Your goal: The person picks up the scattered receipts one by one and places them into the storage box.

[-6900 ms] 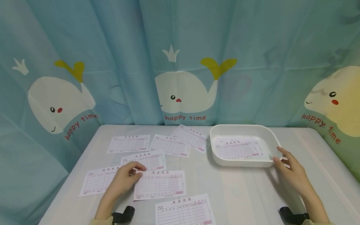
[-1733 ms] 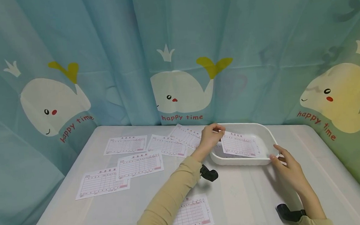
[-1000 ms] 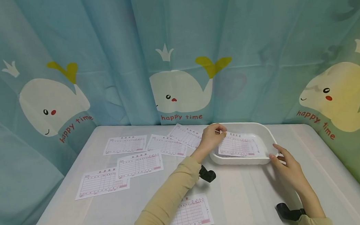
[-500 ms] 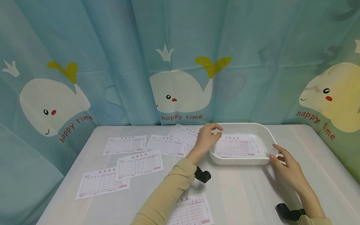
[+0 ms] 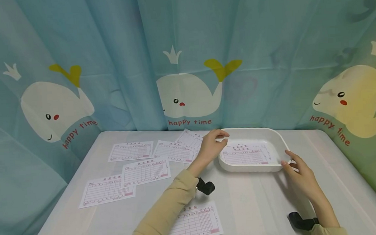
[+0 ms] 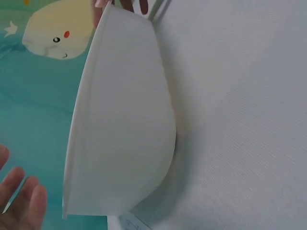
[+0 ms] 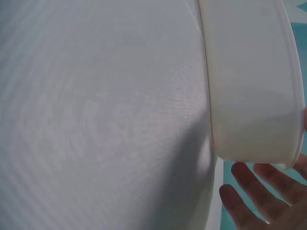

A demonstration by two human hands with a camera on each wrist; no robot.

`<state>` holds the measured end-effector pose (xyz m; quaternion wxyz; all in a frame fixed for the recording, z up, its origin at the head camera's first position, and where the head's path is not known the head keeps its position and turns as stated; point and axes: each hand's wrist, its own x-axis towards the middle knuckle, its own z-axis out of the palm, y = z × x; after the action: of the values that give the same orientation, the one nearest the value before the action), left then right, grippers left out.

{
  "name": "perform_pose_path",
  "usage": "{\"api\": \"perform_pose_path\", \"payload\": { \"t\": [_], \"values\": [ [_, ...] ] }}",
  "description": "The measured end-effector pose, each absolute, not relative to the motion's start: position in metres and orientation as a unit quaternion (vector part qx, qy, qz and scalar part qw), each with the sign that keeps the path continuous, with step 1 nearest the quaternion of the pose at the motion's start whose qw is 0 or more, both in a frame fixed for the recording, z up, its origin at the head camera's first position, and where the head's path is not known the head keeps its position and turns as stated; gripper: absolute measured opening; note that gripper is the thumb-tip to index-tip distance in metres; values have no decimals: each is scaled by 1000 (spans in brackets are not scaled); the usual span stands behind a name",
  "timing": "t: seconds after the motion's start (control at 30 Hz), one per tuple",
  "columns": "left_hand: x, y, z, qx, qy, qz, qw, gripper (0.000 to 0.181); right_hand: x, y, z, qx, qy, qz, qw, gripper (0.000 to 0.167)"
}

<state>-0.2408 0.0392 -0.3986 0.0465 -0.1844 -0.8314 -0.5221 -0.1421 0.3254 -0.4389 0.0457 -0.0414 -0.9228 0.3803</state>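
My left hand (image 5: 211, 144) hovers at the left end of a white plastic tray (image 5: 250, 168), thumb and fingers apart with nothing between them. In the left wrist view, its loosely bent fingers (image 6: 29, 201) show beside the tray's outer wall (image 6: 120, 115). Inside the tray lie printed receipt slips (image 5: 245, 156), one overlapping another. My right hand (image 5: 304, 177) grips the tray's near right corner, thumb and index finger at the rim. The right wrist view shows other fingers (image 7: 259, 189) spread under that corner, the thumb mostly out of frame.
On the white-covered table (image 5: 245, 207), several receipt slips lie to the left, some overlapping, such as one slip (image 5: 106, 190) at the far left. Another slip (image 5: 197, 223) near the front is partly covered by my left sleeve. A blue whale-print curtain (image 5: 124, 82) hangs behind the table.
My left hand carried a receipt slip from the left of the table into the tray, let go of it, and drew back leftward. The right hand stays at the tray's corner.
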Motion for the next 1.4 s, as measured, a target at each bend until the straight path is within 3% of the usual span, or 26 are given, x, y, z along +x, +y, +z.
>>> {"api": "perform_pose_path", "payload": {
  "t": [1.4],
  "values": [
    [-147,-55,-426,-193,-831,-521,-8,18,-142,325,-438,-46,-924,377,43,63]
  ]
}}
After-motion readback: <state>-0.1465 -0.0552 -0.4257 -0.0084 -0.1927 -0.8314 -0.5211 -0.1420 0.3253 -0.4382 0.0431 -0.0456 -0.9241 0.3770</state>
